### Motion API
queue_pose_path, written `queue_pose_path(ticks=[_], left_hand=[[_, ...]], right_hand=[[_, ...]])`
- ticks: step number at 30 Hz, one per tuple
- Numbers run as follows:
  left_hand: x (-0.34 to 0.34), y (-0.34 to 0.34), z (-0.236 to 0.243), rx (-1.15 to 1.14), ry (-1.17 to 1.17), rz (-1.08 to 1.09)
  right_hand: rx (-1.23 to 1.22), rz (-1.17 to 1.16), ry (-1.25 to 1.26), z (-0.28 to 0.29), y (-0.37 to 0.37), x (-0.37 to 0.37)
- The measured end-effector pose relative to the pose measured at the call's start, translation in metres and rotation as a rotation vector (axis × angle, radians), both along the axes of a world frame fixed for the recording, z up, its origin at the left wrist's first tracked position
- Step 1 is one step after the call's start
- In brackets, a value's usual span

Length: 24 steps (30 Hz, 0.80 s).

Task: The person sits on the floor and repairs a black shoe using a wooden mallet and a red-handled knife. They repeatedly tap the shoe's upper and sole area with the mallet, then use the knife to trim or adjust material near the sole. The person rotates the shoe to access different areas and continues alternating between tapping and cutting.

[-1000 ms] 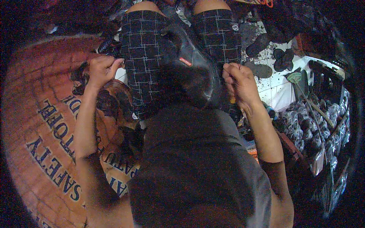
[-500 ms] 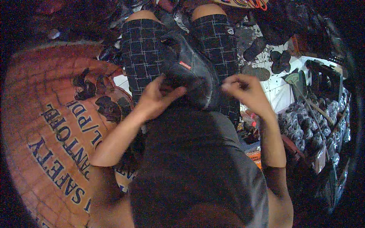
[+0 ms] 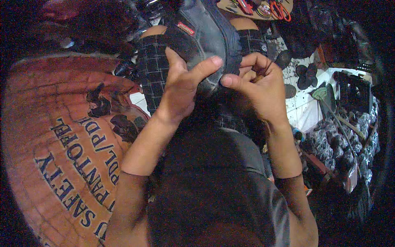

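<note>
A black shoe (image 3: 210, 37) with a small red tag on its side rests over my lap, its far end reaching the top edge of the picture. My left hand (image 3: 181, 84) grips its near end, the thumb pressed on the upper and the other fingers partly hidden. At the shoe's right edge, by the sole, my right hand (image 3: 261, 88) is closed with curled fingers. Its thumb tip meets that edge; whatever thin thing the fingers may pinch is too small to make out.
An orange-brown printed banner (image 3: 61, 164) hangs at the left. Beyond my knees stands a round tray (image 3: 271, 9) with tools and orange-handled scissors (image 3: 281, 11). Dark soles (image 3: 306, 76) lie on the white tiles (image 3: 304, 105). Plastic-wrapped bundles (image 3: 329, 140) crowd the right, beside a green brush-like fan (image 3: 319, 93).
The shoe has shifted up and away from me. My left hand has moved right and forward onto it, thumb now on the upper. My right hand has come in to the shoe's edge.
</note>
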State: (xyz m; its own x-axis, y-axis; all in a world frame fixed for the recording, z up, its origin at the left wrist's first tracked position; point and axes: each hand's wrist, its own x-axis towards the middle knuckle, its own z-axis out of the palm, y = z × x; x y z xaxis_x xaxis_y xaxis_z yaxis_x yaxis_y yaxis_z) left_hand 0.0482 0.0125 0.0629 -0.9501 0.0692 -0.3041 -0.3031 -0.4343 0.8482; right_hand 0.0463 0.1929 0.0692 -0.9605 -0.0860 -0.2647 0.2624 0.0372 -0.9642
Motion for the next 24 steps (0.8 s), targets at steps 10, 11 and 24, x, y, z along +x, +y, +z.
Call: queue_pose_path(ticks=[10,11,24], left_hand=[[-0.015,0.001,0.027,0.037,0.164,0.135],[-0.014,0.001,0.028,0.024,0.174,0.153],[-0.013,0.001,0.023,0.042,0.173,0.178]], right_hand=[[0.1,0.058,0.1,0.032,-0.017,-0.016],[0.112,0.057,0.095,0.033,-0.018,-0.016],[0.13,0.116,0.24,0.023,-0.016,-0.015]])
